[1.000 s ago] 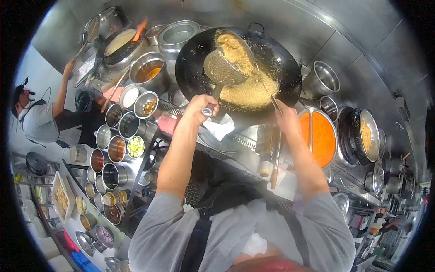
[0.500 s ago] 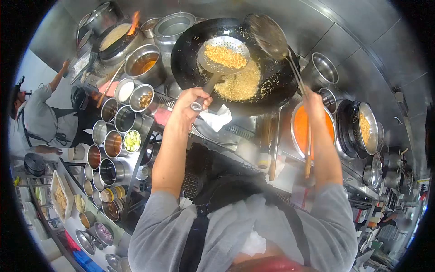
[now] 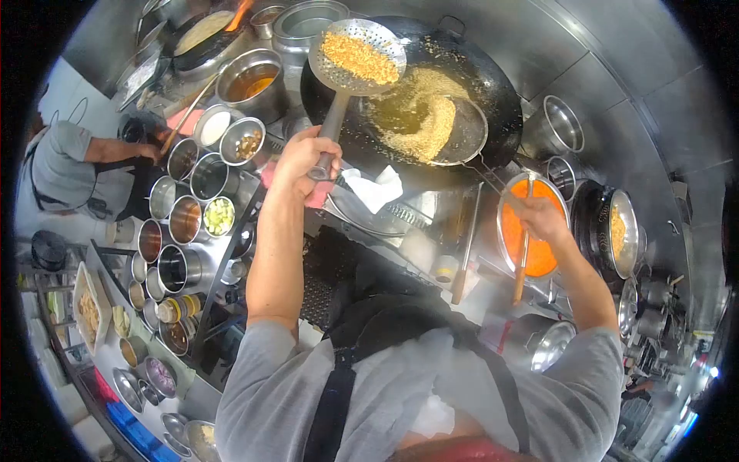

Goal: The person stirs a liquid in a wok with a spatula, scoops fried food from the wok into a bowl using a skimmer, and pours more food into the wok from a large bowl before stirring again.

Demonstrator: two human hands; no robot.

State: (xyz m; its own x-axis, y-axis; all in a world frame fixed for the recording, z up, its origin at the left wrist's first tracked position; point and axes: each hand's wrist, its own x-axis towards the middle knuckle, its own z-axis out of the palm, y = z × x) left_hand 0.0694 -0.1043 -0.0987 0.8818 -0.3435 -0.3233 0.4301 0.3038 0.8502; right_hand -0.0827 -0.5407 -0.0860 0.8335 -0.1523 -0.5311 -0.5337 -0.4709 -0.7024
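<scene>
The person's left hand (image 3: pixel 302 154) has its fingers wrapped tight around the metal handle of a perforated skimmer (image 3: pixel 357 55), which is lifted above the near-left rim of the big black wok (image 3: pixel 493 85); the skimmer's round bowl carries a heap of golden fried crumbs (image 3: pixel 360 57). More of the same crumbs lie in a curl inside the wok, where a ladle (image 3: pixel 460 132) rests with its bowl low against the wok's floor. The right hand (image 3: pixel 543 218) is closed around the ladle's long handle, just over a wide steel bowl of orange sauce (image 3: pixel 539 246) that sits right of the wok. A crumpled white cloth (image 3: pixel 374 189) lies on the steel desk (image 3: pixel 385 223) just below the wok, between the two forearms. To the left, a rack of small round steel seasoning pots (image 3: pixel 189 202) runs toward the person, one holding chopped green pieces (image 3: pixel 219 216), another something white. Beyond them stands a steel pot of amber liquid (image 3: pixel 252 83), and farther back a second wok (image 3: pixel 202 35) with a flame at its rim. At the far left another person in a grey shirt (image 3: pixel 61 158) reaches an arm toward that station. On the right a dark pan with a steel bowl of yellowish food (image 3: pixel 620 231) sits well apart from the wok.
</scene>
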